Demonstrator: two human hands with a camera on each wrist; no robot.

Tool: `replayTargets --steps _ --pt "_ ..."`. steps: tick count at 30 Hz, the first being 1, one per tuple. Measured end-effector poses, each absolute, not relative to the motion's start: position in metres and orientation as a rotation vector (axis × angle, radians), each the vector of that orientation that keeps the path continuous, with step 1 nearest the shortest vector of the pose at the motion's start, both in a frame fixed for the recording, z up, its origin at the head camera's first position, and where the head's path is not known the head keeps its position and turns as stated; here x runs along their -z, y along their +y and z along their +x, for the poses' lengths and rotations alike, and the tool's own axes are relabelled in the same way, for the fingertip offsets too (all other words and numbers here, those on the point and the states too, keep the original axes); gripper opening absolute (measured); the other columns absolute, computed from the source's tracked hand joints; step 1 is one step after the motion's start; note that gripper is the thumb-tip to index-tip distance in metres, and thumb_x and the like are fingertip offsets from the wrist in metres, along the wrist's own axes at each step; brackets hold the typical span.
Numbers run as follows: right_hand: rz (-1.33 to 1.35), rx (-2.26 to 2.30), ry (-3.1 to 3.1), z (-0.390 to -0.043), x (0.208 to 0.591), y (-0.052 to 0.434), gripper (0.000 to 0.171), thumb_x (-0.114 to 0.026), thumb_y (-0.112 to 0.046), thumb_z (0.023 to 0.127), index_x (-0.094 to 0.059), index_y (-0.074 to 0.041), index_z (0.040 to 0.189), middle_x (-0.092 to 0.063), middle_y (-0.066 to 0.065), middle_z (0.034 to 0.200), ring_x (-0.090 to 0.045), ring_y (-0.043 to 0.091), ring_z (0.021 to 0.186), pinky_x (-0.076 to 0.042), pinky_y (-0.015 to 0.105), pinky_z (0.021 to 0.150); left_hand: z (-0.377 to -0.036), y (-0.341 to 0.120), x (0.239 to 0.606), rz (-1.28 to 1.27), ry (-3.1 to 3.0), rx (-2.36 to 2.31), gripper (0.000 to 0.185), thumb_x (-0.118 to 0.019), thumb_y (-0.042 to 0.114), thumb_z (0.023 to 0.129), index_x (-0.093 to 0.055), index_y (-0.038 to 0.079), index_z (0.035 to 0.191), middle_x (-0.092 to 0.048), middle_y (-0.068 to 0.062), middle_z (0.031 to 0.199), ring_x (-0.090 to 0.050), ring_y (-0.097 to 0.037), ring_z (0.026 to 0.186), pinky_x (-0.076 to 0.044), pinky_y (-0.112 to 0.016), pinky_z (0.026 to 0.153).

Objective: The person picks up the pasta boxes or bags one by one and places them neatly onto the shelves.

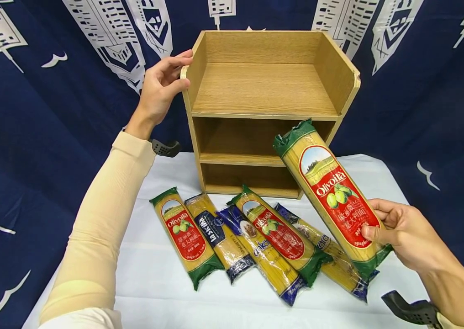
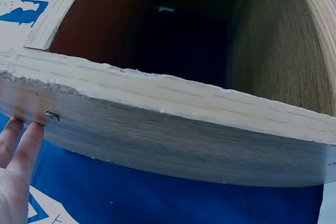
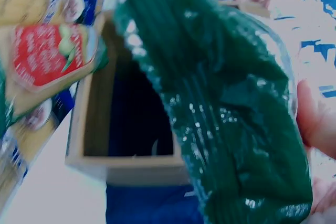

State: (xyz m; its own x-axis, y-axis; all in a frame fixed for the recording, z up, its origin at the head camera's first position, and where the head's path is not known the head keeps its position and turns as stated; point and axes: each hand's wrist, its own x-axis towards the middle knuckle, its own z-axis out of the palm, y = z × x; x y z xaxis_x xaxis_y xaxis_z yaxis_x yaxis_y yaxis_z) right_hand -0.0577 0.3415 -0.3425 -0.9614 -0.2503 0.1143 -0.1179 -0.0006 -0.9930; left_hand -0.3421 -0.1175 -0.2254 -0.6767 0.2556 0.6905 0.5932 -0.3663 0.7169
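My right hand (image 1: 404,233) grips the lower end of a pack of Olivoila spaghetti (image 1: 334,196), thumb across its front. The pack tilts up and left, before the right part of a wooden shelf (image 1: 265,91). Its green wrapper end (image 3: 220,98) fills the middle of the right wrist view. At the shelf's upper left, my left hand (image 1: 160,89) rests against the side panel with fairly straight fingers. In the left wrist view, two fingertips (image 2: 31,135) touch the panel's outer face (image 2: 157,137); the thumb is out of sight there.
Several pasta packs lie on the white tablecloth (image 1: 150,292) before the shelf: an Olivoila pack (image 1: 184,237), a La Sicilia pack (image 1: 217,235), an Ankara pack (image 1: 262,256), another Olivoila pack (image 1: 281,233) and a partly covered Ankara pack (image 1: 326,256). Dark blue patterned cloth (image 1: 63,114) hangs behind.
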Motion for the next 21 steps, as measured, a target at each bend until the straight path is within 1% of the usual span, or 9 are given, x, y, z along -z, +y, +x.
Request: replayTargets --steps 6,11,17,21 --pt "-0.277 2.166 2.053 -0.060 0.336 0.338 0.036 -0.053 0.019 0.094 -0.066 -0.005 0.117 -0.075 0.014 0.100 -0.075 0.023 0.082 -0.061 0.033 0.068 -0.342 -0.117 0.225 -1.129 -1.616 2.142 0.031 -0.067 -0.013 0.084 -0.071 -0.003 0.112 -0.052 -0.027 0.145 -0.052 -0.034 0.135 -0.042 -0.040 0.110" --pt "-0.255 2.201 2.006 -0.061 0.332 0.332 0.036 -0.052 0.019 0.095 -0.065 -0.006 0.117 -0.075 0.012 0.102 -0.075 0.023 0.083 -0.061 0.034 0.069 -0.342 -0.117 0.225 -1.136 -1.624 2.149 0.031 -0.066 -0.015 0.083 -0.071 -0.003 0.112 -0.051 -0.027 0.146 -0.050 -0.034 0.136 -0.042 -0.041 0.111" --pt "-0.126 2.295 1.931 -0.064 0.324 0.319 0.031 -0.054 0.014 0.097 -0.066 -0.008 0.115 -0.076 0.012 0.102 -0.075 0.024 0.084 -0.061 0.034 0.070 -0.343 -0.119 0.225 -1.146 -1.603 2.149 0.030 -0.068 -0.013 0.083 -0.071 -0.003 0.112 -0.051 -0.028 0.146 -0.051 -0.036 0.135 -0.043 -0.040 0.110" --pt "-0.051 2.350 1.885 -0.065 0.319 0.310 0.031 -0.054 0.014 0.097 -0.068 -0.010 0.113 -0.076 0.011 0.100 -0.075 0.023 0.082 -0.061 0.034 0.069 -0.344 -0.119 0.226 -1.152 -1.591 2.178 0.031 -0.067 -0.014 0.083 -0.071 -0.003 0.112 -0.050 -0.028 0.146 -0.050 -0.037 0.136 -0.043 -0.039 0.110"
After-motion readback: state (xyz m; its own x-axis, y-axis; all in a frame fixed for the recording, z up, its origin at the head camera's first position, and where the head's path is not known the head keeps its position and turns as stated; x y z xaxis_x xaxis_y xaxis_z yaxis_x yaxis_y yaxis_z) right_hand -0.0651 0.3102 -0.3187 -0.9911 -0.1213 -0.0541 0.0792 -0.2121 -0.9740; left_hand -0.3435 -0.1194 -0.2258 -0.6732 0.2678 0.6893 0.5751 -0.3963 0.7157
